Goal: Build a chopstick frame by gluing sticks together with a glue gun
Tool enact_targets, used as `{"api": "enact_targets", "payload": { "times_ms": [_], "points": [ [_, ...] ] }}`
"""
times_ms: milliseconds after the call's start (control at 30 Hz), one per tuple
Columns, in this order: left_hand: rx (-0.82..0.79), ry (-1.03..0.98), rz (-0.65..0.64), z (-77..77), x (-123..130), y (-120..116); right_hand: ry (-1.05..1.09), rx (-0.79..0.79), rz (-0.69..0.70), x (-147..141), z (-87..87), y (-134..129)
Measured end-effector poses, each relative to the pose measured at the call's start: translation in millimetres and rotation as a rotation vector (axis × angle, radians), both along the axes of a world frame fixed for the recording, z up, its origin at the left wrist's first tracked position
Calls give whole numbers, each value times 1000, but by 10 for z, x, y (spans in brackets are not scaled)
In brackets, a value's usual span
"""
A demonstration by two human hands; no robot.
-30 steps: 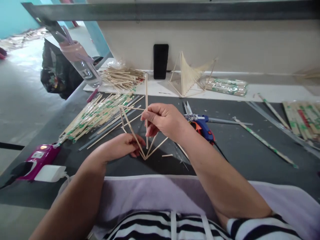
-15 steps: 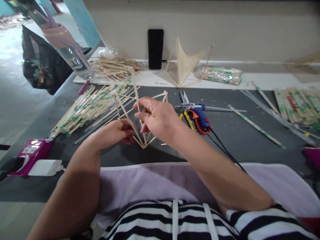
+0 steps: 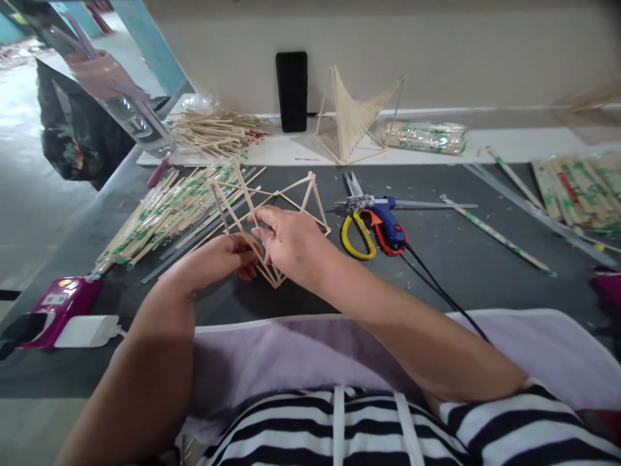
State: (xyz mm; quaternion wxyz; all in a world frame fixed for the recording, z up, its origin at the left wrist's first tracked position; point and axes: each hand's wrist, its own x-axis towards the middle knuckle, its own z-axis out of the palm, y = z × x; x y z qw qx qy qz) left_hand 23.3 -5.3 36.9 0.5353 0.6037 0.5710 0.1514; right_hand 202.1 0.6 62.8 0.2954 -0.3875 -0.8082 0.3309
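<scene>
A small frame of wooden sticks [image 3: 314,194] stands on the dark table in front of me, its bars meeting at a near bottom corner. My left hand [image 3: 237,255] is closed around its left side, pinching a slanted bar low down. In my right hand [image 3: 286,243] a single wooden stick [image 3: 241,181] is pinched between thumb and fingers. That stick leans up and to the left, its lower end close to the frame's near corner; my fingers hide part of it. Right of the frame lie yellow-and-red-handled scissors [image 3: 358,234] and a blue glue gun [image 3: 385,212].
Wrapped chopsticks [image 3: 165,213] spread at left beside a purple power socket [image 3: 63,304]. At the back are loose sticks [image 3: 213,133], a black phone [image 3: 292,90], a finished-looking stick model [image 3: 356,120] and a chopstick pack [image 3: 427,137]. A bottle [image 3: 130,116] stands at back left.
My right hand has moved slightly down and left, tilting the stick further left and lowering its top. More of the frame's right side and the scissors' yellow handle now show. My left hand stays nearly in place.
</scene>
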Motion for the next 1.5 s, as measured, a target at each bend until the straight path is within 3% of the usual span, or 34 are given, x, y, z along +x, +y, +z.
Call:
{"api": "enact_targets", "payload": {
  "times_ms": [200, 767, 1500],
  "points": [
    [5, -30, -67, 27, 23, -5, -85, 17, -7, -22, -26, 0],
    [-13, 0, -17, 16, 36, 0, -136, 54, -56, -57, -108, 34],
    [-15, -9, -49, 53, 60, -17, -117, 30, -58, -63, -122, 49]
  ]
}}
